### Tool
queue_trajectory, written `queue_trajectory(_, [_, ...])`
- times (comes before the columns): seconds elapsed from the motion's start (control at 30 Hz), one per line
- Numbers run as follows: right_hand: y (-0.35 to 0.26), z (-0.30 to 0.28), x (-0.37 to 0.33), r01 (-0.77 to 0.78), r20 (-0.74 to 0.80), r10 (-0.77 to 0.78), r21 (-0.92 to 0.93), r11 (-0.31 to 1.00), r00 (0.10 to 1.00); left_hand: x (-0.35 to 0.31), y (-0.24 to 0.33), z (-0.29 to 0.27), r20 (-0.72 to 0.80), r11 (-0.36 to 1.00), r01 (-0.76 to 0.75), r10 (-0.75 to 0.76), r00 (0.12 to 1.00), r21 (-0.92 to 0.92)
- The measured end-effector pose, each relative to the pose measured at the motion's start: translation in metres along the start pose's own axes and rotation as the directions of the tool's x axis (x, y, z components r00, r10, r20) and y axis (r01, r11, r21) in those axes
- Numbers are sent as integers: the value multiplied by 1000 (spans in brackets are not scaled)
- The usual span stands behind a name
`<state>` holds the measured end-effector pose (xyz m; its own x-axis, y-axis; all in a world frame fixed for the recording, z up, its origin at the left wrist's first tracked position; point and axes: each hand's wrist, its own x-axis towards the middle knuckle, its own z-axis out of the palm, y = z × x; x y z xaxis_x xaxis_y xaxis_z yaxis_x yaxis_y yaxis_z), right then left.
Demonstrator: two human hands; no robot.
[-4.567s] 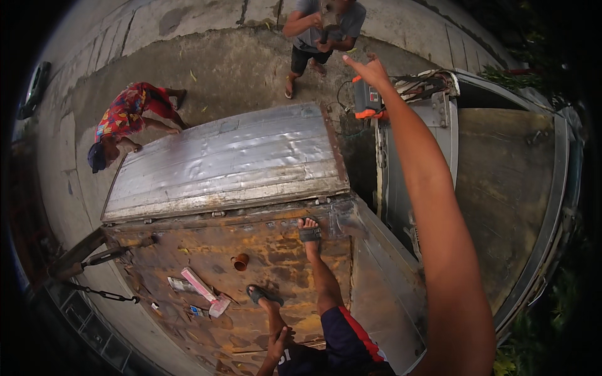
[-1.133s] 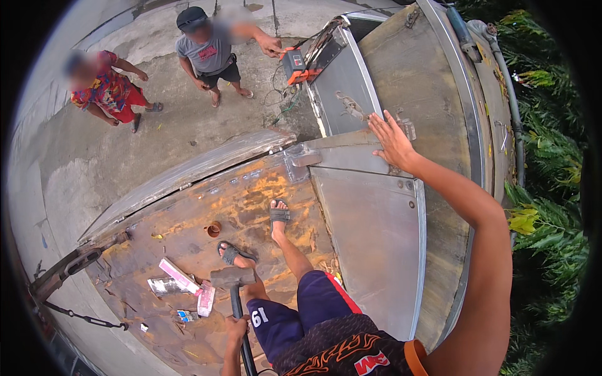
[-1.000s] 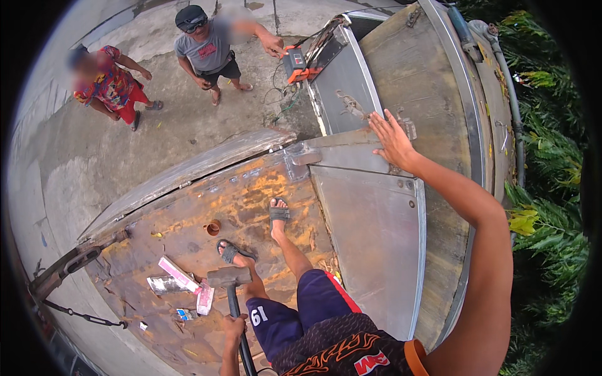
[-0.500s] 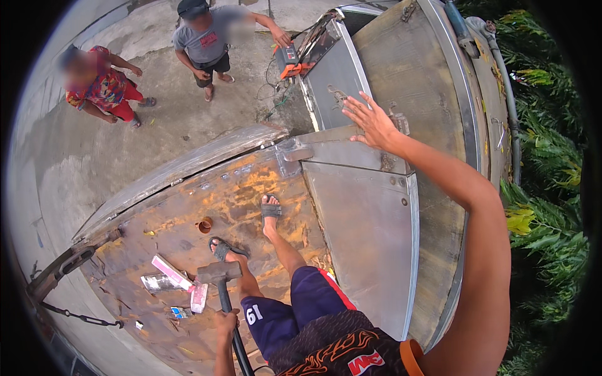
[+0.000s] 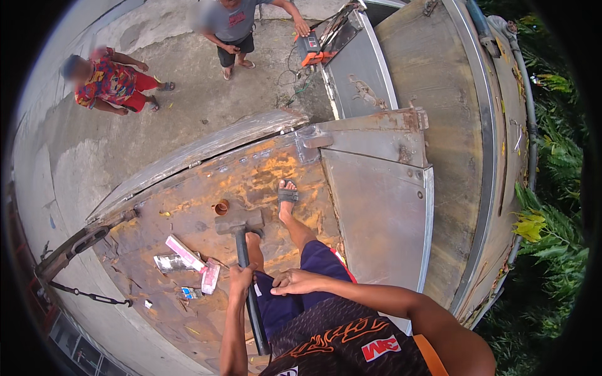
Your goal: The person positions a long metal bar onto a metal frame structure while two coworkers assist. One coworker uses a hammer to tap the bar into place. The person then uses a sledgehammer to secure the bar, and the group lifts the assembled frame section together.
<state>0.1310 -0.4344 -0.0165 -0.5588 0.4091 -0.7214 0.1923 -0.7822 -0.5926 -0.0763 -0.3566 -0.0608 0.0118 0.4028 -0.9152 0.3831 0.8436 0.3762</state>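
Observation:
A sledgehammer (image 5: 242,250) with a heavy grey head and a dark handle is held upright in front of my body. My left hand (image 5: 240,279) wraps round its handle, some way below the head. My right hand (image 5: 296,282) is just right of the handle, apart from it, in front of my shorts. Its fingers are loosely bent, partly stretched toward the handle, and nothing shows in them. The hammer head hides part of my left foot and lower leg. Beside my right leg stands a grey metal panel (image 5: 376,207) with a hinge-like bracket at its top corner.
I stand on a rusty metal platform (image 5: 251,166). On it lie a brown cup-like piece (image 5: 221,207), a pink and white carton (image 5: 186,253) and a small blue packet (image 5: 190,292). Two people are on the concrete below; one touches an orange and black machine (image 5: 310,49) with cables.
My right hand has come down from the far metal panel to beside the hammer handle. The hammer has risen and shifted right in my left hand. The view has shifted slightly.

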Motion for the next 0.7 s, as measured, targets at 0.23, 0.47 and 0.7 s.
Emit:
queue_trajectory(0.23, [-84, 68, 8, 264, -433, 165, 764, 588, 886, 19, 89, 49, 33, 947, -251, 263, 964, -200])
queue_trajectory(0.47, [-109, 37, -115, 215, -470, 115, 590, 778, 875, -60, 186, 90, 438, 669, 191, 221, 871, -718])
queue_trajectory(0.7, [-85, -32, -224, 269, -567, 115, 548, 792, 816, -92, 212, 233, 379, 755, 47, 274, 884, -654])
